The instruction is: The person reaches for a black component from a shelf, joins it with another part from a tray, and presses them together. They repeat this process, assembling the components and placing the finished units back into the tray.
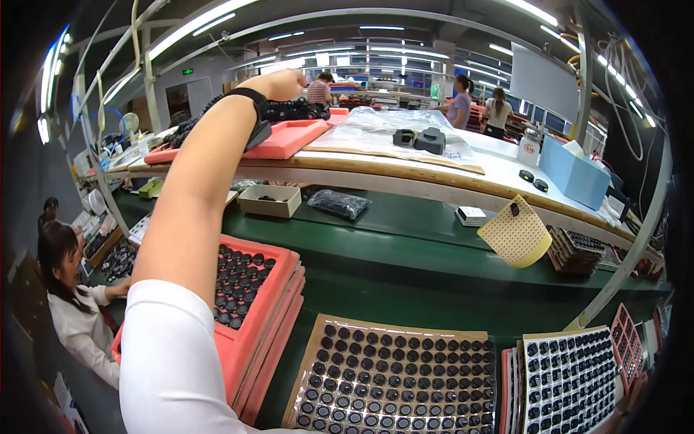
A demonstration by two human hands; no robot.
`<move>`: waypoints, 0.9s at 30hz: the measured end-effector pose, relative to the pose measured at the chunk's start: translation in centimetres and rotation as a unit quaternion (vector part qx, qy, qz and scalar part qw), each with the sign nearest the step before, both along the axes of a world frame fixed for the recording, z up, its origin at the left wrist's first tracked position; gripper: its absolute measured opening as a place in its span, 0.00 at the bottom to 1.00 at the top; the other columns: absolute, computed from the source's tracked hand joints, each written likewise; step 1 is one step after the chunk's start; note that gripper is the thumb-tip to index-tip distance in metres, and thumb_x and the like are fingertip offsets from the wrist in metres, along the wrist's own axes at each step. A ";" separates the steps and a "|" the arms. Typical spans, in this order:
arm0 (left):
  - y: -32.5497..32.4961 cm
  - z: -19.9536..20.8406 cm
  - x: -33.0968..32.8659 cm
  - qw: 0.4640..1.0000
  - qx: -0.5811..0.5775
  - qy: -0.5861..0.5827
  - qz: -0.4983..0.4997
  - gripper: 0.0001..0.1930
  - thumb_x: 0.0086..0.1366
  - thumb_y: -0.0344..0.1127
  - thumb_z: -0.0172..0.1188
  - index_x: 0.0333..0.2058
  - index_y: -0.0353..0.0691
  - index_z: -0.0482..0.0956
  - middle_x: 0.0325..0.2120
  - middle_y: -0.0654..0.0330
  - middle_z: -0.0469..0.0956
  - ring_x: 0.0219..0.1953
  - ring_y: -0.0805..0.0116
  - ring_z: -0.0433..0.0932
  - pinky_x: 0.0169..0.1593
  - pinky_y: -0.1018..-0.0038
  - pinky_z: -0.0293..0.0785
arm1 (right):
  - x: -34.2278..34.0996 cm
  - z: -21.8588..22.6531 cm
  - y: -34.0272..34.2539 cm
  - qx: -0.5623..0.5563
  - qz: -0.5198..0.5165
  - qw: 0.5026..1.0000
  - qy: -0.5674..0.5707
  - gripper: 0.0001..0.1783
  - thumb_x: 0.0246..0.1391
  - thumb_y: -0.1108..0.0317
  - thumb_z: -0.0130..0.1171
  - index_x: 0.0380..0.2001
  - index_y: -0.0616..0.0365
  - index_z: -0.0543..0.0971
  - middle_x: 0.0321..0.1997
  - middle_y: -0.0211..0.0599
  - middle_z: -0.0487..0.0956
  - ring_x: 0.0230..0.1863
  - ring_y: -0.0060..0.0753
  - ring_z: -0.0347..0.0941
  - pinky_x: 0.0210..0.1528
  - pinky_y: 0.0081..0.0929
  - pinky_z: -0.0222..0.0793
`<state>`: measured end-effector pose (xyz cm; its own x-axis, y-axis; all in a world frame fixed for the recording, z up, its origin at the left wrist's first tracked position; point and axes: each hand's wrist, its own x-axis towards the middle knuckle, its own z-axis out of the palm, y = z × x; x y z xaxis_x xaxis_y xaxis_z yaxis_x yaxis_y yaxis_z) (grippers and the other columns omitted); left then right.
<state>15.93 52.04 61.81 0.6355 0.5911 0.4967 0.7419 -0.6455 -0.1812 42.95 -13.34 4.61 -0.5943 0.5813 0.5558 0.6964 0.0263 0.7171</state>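
My left arm, in a white short sleeve, stretches up and forward over the pink trays to the raised shelf. My left hand [280,84] is above the shelf's far side, with a black strap and small device around the wrist. Its fingers are small and mostly turned away, so their grip cannot be made out. Nearest to it are black parts [295,111] crowded by a pink foam tray [289,137] on the shelf. Under my forearm, a stack of pink trays [271,329] carries rows of round black pieces [242,281]. My right hand is not visible.
A clear-covered tray [307,372] of black round parts lies in front, beside a white tray [571,383] of black parts. The wooden shelf edge [405,173] crosses above the green bench [383,249]. A blue box [575,172] stands right; a co-worker [76,304] sits left.
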 end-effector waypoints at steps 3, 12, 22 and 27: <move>1.5 -0.1 0.7 1.000 -0.028 0.000 0.012 0.17 0.57 0.35 0.48 0.43 0.37 0.74 0.41 0.49 0.76 0.43 0.54 0.75 0.47 0.68 0.69 | 1.7 -0.4 1.1 -0.016 0.056 0.958 -0.282 0.20 0.40 0.57 0.61 0.37 0.56 0.75 0.39 0.42 0.74 0.43 0.49 0.68 0.46 0.46 0.62; 0.3 -1.0 4.5 0.964 -0.184 0.033 0.188 0.21 0.60 0.42 0.47 0.49 0.40 0.72 0.46 0.52 0.74 0.48 0.59 0.71 0.50 0.67 0.66 | -4.7 1.0 2.2 -0.058 -0.057 0.945 0.317 0.20 0.40 0.60 0.60 0.39 0.55 0.75 0.40 0.43 0.74 0.43 0.49 0.69 0.45 0.46 0.63; 5.8 -1.9 4.9 0.962 -0.142 0.106 0.207 0.23 0.59 0.43 0.48 0.52 0.39 0.70 0.48 0.53 0.72 0.50 0.59 0.70 0.53 0.67 0.63 | 2.8 -1.7 3.1 -0.035 0.123 0.961 -0.246 0.18 0.40 0.63 0.57 0.38 0.55 0.74 0.41 0.41 0.74 0.43 0.47 0.69 0.43 0.45 0.64; 4.7 -2.2 5.2 0.957 -0.109 0.157 0.220 0.23 0.58 0.41 0.49 0.52 0.39 0.70 0.50 0.52 0.71 0.51 0.57 0.69 0.54 0.66 0.62 | -5.0 1.0 3.2 -0.083 -0.153 0.793 0.584 0.17 0.41 0.64 0.57 0.38 0.54 0.75 0.41 0.40 0.74 0.44 0.47 0.69 0.43 0.45 0.64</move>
